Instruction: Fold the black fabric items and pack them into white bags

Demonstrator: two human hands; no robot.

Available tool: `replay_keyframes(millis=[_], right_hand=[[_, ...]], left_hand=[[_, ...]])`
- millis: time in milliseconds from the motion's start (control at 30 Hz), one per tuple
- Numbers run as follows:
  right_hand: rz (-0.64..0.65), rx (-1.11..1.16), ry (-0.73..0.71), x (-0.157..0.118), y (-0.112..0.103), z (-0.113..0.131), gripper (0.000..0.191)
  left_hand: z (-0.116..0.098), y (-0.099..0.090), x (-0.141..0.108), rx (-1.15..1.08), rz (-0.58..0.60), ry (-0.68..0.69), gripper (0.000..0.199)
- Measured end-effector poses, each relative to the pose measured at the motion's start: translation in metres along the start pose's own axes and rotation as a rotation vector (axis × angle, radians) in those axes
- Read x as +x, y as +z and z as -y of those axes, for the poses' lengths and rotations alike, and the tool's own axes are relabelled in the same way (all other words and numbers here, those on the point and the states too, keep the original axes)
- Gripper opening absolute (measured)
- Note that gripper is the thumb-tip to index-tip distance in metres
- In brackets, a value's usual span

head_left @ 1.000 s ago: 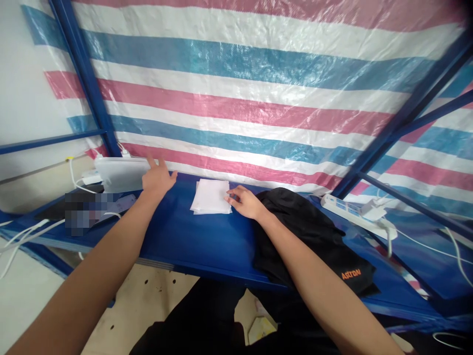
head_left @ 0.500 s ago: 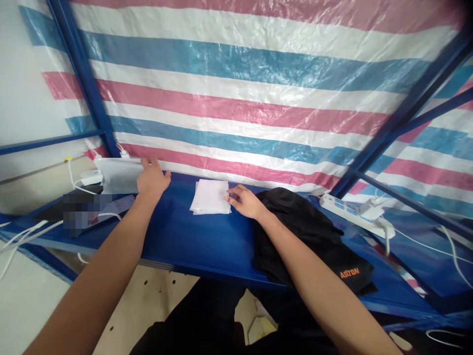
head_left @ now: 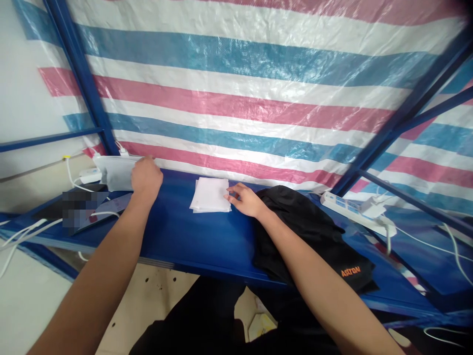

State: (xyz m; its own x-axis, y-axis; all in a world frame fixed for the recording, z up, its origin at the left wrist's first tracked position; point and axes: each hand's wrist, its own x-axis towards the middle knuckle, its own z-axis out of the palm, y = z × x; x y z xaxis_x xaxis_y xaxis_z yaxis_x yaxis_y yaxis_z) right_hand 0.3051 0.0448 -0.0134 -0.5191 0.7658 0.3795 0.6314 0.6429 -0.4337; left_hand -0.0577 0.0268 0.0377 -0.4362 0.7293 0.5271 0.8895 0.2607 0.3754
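At the back left, a whitish translucent plastic pouch (head_left: 117,172) stands on its edge against the frame. My left hand (head_left: 147,180) is closed at the pouch's right upper edge, its fingertips hidden behind the hand's back. A small stack of white sheets (head_left: 210,194) lies mid-shelf, its edges slightly uneven. My right hand (head_left: 244,199) rests at the right side of that stack, thumb and fingers apart, fingertips at the sheets' edge. Under my right forearm lies a crumpled black cloth (head_left: 295,222) with orange lettering.
The blue metal shelf (head_left: 177,246) carries a dark flat device (head_left: 51,204) and white cables on the left. A white power strip (head_left: 356,214) with plugs sits at the right. Behind hangs a striped plastic sheet (head_left: 236,93), between blue posts (head_left: 79,64).
My left hand's fingers, spread before, have curled closed at the pouch's edge, and the pouch looks more wrinkled. My right hand stays beside the sheets.
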Motion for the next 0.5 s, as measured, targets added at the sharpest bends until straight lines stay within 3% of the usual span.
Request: replay_keyframes(millis=[200, 300, 400, 500], right_hand=[[-0.023, 0.012, -0.005, 0.000, 0.001, 0.000, 0.034], [-0.120, 0.085, -0.006, 0.002, 0.003, 0.002, 0.060], [-0.241, 0.308, 0.012, 0.007, 0.004, 0.003, 0.110], [-0.211, 0.624, 0.001, 0.009, 0.000, 0.002, 0.137]], left_hand=[[-0.020, -0.013, -0.015, -0.183, -0.212, 0.314, 0.047], [-0.038, -0.004, -0.035, -0.310, -0.264, 0.699, 0.036], [-0.060, 0.004, -0.062, -0.451, -0.332, 1.186, 0.026], [-0.080, 0.004, -0.086, -0.502, -0.379, 1.518, 0.014]])
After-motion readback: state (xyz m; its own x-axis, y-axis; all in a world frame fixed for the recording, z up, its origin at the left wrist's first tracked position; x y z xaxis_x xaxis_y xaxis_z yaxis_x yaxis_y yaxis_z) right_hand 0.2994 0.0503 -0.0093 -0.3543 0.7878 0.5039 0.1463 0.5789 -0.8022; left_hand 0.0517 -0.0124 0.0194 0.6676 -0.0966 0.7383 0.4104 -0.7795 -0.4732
